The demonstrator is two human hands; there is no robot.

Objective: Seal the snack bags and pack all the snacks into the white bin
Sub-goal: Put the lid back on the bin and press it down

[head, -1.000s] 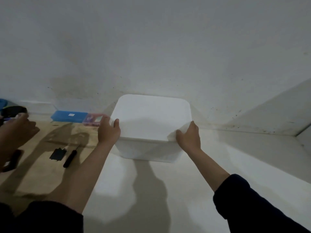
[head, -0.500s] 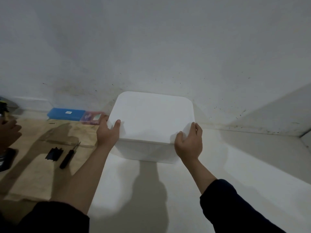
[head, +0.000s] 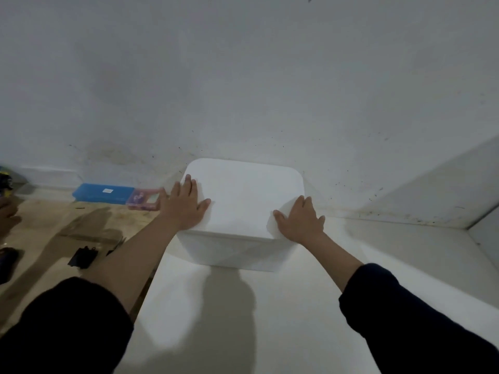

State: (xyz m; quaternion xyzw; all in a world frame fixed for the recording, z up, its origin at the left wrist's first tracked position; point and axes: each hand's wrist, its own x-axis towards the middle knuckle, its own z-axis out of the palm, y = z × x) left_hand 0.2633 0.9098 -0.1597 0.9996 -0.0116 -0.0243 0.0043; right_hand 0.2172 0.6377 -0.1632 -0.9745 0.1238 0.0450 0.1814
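A smooth white bin [head: 237,247] with rounded corners and its lid [head: 243,193] on sits at the white table's [head: 270,306] far edge, against the wall. The left hand [head: 186,206] and right hand [head: 301,220] press flat, fingers straight, on the lid's near corners; half a second ago both gripped its sides.

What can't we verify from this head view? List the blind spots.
- Contents of the white bin: hidden by its lid, with the left hand and right hand flat on top.
- Snack bags: none visible, so sealing can't be checked.
- Dark items on the floor at left: too small and dim to identify.
- Object at the far left edge: cut off by the frame.
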